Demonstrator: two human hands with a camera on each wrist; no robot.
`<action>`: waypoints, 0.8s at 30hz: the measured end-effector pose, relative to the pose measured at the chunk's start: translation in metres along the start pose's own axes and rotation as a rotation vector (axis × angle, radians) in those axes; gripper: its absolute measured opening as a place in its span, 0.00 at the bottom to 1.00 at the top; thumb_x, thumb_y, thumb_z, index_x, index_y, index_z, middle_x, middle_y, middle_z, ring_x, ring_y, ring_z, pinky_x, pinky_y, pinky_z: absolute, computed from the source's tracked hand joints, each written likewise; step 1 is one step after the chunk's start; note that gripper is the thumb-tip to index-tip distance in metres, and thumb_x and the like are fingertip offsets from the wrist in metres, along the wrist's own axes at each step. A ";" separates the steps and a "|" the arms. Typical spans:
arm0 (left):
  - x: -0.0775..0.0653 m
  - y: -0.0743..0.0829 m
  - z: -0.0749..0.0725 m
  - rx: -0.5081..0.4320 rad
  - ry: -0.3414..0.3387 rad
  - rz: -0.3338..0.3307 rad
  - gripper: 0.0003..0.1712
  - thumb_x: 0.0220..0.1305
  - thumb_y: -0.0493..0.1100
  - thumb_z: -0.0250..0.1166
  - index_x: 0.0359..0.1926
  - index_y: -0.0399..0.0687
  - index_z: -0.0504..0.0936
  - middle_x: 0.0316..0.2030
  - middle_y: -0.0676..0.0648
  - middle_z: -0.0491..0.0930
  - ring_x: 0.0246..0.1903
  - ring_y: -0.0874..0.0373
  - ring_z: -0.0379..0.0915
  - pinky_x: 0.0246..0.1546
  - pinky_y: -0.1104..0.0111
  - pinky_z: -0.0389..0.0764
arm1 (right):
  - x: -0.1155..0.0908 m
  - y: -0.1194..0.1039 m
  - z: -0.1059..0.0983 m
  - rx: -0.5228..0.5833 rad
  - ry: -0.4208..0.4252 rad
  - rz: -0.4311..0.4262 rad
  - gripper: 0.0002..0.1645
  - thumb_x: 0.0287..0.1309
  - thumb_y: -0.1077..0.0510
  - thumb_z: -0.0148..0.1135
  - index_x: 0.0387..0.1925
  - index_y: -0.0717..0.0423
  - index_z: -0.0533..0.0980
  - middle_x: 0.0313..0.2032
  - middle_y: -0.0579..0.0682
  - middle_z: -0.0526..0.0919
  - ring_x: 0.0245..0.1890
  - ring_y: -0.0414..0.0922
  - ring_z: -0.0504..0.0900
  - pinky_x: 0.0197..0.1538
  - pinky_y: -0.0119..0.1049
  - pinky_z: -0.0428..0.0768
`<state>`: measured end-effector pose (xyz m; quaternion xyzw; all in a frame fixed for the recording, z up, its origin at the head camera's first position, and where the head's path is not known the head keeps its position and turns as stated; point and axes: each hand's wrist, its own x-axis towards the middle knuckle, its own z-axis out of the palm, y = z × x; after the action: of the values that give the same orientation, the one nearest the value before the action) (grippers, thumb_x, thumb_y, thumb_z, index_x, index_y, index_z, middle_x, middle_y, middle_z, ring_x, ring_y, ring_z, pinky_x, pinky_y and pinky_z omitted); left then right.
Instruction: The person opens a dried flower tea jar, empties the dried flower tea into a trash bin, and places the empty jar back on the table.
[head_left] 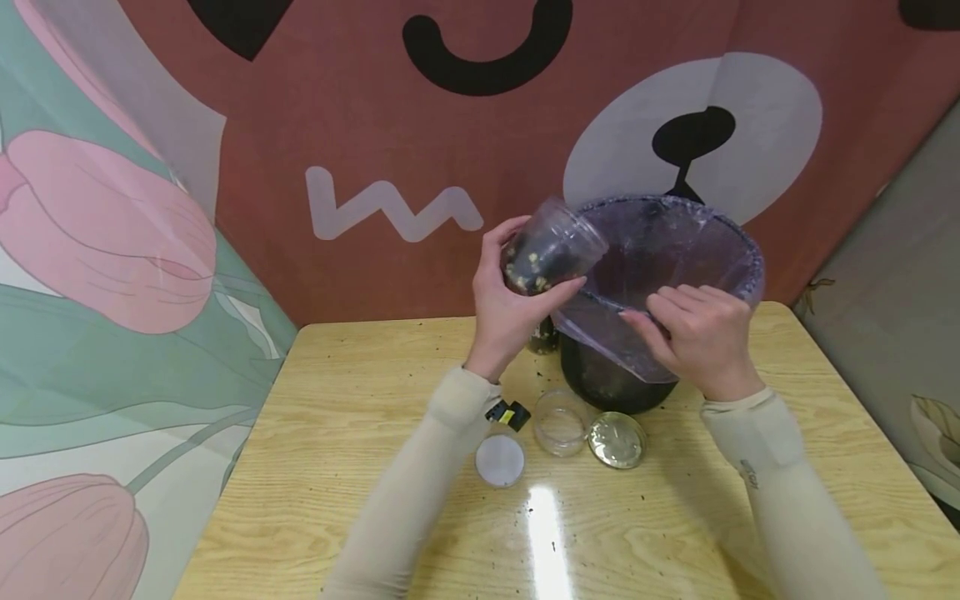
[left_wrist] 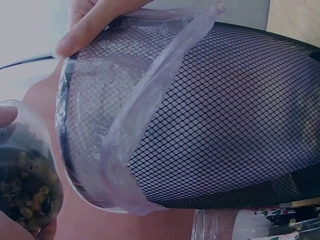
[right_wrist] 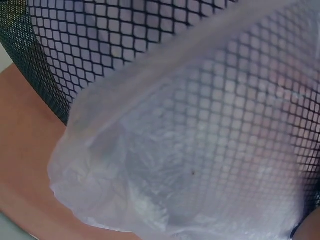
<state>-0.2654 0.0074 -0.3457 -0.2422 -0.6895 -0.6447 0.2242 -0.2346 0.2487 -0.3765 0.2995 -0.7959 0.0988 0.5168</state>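
Note:
My left hand (head_left: 504, 304) grips a clear jar (head_left: 551, 250) with dark and pale yellowish bits inside. The jar is tilted, its mouth pointing right at the rim of a black mesh wastebasket (head_left: 611, 385). A thin purple plastic bag (head_left: 652, 258) lines the basket and folds down over its outside. On the near right side of the rim, my right hand (head_left: 697, 337) holds on, with curled fingers inside and thumb along the edge. In the left wrist view the jar (left_wrist: 30, 175) is beside the bag-covered rim, its dark contents gathered low.
A second jar (head_left: 543, 337) stands left of the basket, partly hidden. In front lie a clear round lid (head_left: 561, 427), a gold lid (head_left: 617, 440), a white disc (head_left: 500, 461) and a small black-and-yellow item (head_left: 510, 414). Dark crumbs dot the wooden table (head_left: 345, 433); a printed cloth hangs behind.

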 end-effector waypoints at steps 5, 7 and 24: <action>0.001 -0.002 0.005 0.093 0.025 0.043 0.49 0.47 0.46 0.85 0.70 0.65 0.73 0.63 0.54 0.71 0.60 0.62 0.68 0.61 0.60 0.77 | 0.000 0.000 0.000 0.002 -0.002 0.003 0.37 0.77 0.35 0.48 0.15 0.52 0.59 0.11 0.46 0.60 0.11 0.42 0.52 0.19 0.34 0.47; 0.002 -0.002 0.008 0.097 0.033 0.056 0.50 0.47 0.46 0.86 0.71 0.63 0.72 0.64 0.52 0.70 0.61 0.62 0.68 0.62 0.61 0.77 | 0.001 0.000 0.000 0.004 -0.001 0.004 0.37 0.77 0.35 0.48 0.15 0.52 0.59 0.11 0.46 0.60 0.11 0.42 0.52 0.19 0.34 0.47; 0.003 -0.004 0.017 0.128 0.010 0.082 0.48 0.50 0.45 0.83 0.70 0.56 0.70 0.65 0.47 0.67 0.61 0.60 0.68 0.58 0.64 0.82 | 0.001 -0.001 0.000 0.000 0.010 0.016 0.38 0.77 0.35 0.47 0.15 0.52 0.58 0.10 0.45 0.59 0.11 0.41 0.51 0.19 0.34 0.46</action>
<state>-0.2702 0.0237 -0.3487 -0.2523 -0.7178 -0.5907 0.2687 -0.2349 0.2476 -0.3760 0.2925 -0.7958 0.1043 0.5199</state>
